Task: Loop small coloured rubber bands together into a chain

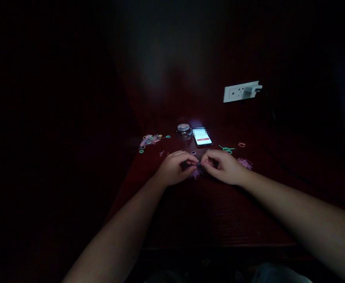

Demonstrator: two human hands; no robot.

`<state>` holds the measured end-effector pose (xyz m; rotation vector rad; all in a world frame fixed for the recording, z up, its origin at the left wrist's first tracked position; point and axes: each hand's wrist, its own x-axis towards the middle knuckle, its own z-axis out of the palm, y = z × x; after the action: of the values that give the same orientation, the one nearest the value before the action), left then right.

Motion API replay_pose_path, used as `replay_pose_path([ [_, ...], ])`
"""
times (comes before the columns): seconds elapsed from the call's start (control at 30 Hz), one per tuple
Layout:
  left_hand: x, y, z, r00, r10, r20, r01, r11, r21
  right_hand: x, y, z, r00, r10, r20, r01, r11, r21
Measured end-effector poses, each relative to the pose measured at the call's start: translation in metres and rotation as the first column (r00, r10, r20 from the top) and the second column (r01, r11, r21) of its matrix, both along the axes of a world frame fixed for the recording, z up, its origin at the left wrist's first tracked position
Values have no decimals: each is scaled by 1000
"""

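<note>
My left hand [178,167] and my right hand [222,166] meet over the table, fingertips almost touching. Both pinch a thin purple band [199,164] stretched across the small gap between them; its exact kind is too small to make out. Just below the fingertips lies a small heap of purple strips [194,174]. Beside my right wrist is another pinkish-purple heap [245,163], partly hidden by the hand. A small purple ring [193,152] lies beyond my fingers. Green looped pieces [227,149] lie behind my right hand.
A lidded clear jar [184,132] and a lit phone [203,137] stand at the back of the dark red table [213,220]. A mixed pile of small coloured bands [150,140] is at the back left. An orange ring [241,144] lies right. A wall socket [241,92] holds a plug.
</note>
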<state>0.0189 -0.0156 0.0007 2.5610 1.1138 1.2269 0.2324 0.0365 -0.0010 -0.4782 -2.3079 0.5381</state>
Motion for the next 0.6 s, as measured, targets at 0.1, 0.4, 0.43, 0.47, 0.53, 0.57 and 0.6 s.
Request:
replay_pose_path([
  [0.1, 1, -1, 1, 1000, 8, 6, -8, 1000, 2, 0, -1, 1, 1000, -1, -10, 1, 1000, 11],
  [0.4, 1, -2, 1, 999, 52, 2, -52, 999, 6, 1, 1, -2, 1000, 9, -18, -9, 1000, -5],
  [0.43, 2, -2, 1, 999, 51, 2, -51, 999, 6, 1, 1, -2, 1000, 10, -20, -10, 1000, -5],
  [0.47, 2, -2, 1, 999, 51, 3, -52, 999, 5, 1, 1, -2, 1000, 10, -21, -11, 1000, -4],
  [0.53, 2, -2, 2, 999, 51, -1, -51, 999, 2, 1, 1, -1, 1000, 10, -23, -10, 1000, -1],
  [0.57, 1, -2, 2, 999, 52, -4, -52, 999, 0, 1, 0, -1, 1000, 11, -25, -11, 1000, -2],
  [0.6, 1, -2, 2, 999, 53, -6, -53, 999, -3, 0, 0, 0, 1000, 13, -29, -13, 1000, -8],
])
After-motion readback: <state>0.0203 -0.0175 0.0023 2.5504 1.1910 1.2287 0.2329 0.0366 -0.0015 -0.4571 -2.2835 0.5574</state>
